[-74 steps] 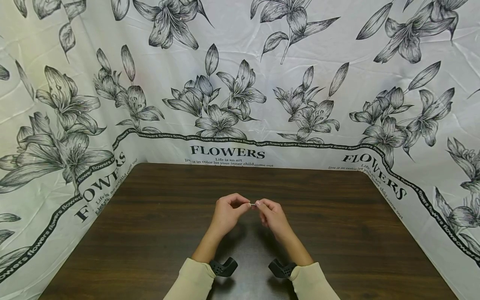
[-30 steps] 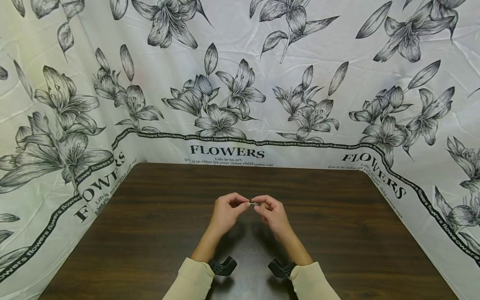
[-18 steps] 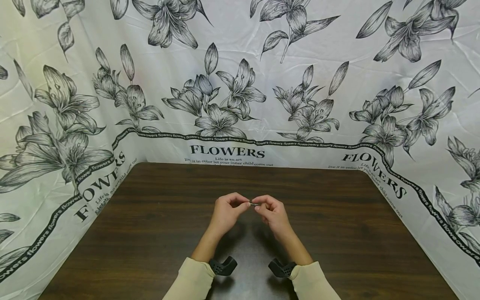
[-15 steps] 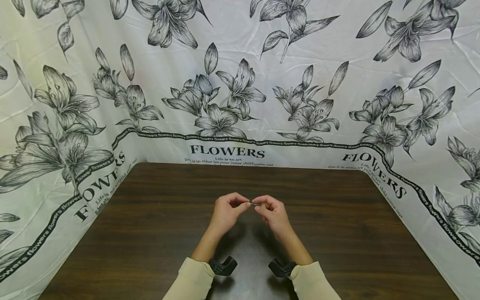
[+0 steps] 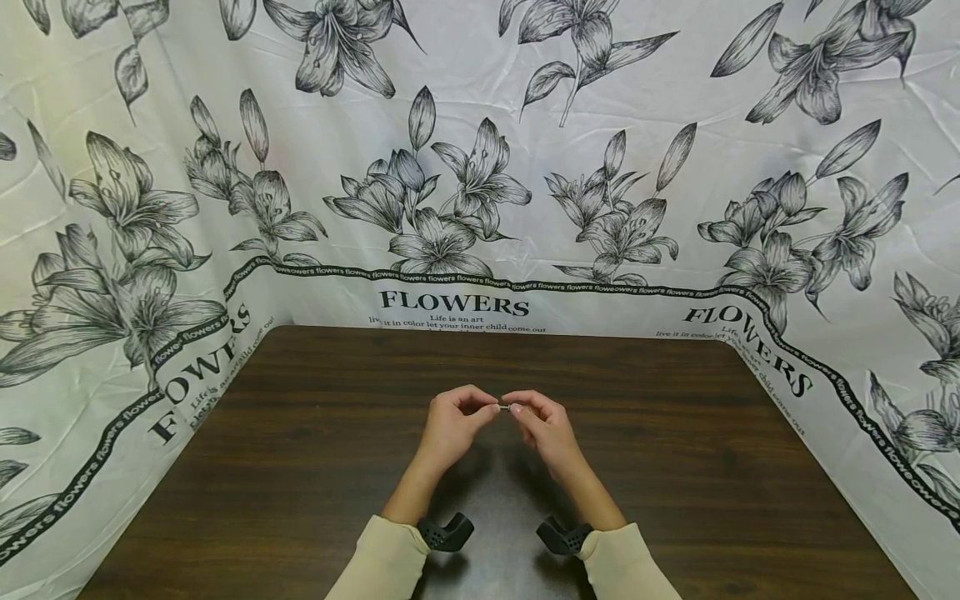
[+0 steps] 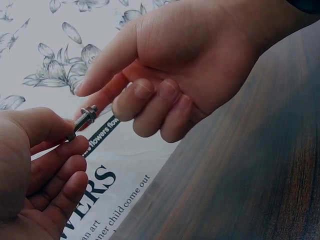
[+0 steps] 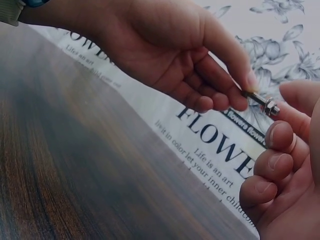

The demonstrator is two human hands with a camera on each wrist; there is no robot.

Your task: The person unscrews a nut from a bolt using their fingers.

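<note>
My left hand [image 5: 450, 429] pinches one end of a small metal bolt [image 6: 80, 122] between thumb and fingertips. The threaded shaft points toward my right hand [image 5: 547, 429]. Near its free end sits a shiny nut [image 7: 271, 107], with a ring like a washer or flange against it. In the left wrist view, the right thumb [image 6: 86, 86] stands a little off the nut. The right index finger [image 7: 296, 120] reaches along behind the nut, its tip right at it, while the other fingers are loosely curled. Left fingertips hide the bolt's held end.
Both hands are above a dark brown wooden table [image 5: 315, 467]. A white cloth [image 5: 480, 50] with printed black flowers and lettering hangs around its back and sides. Each wrist wears a black camera mount [image 5: 447, 533] next to a pale sleeve [image 5: 386, 558].
The left hand keeps its hold on the bolt, almost still. The right thumb and index finger close in, part to bare the nut, then the thumb shifts up toward the bolt again.
</note>
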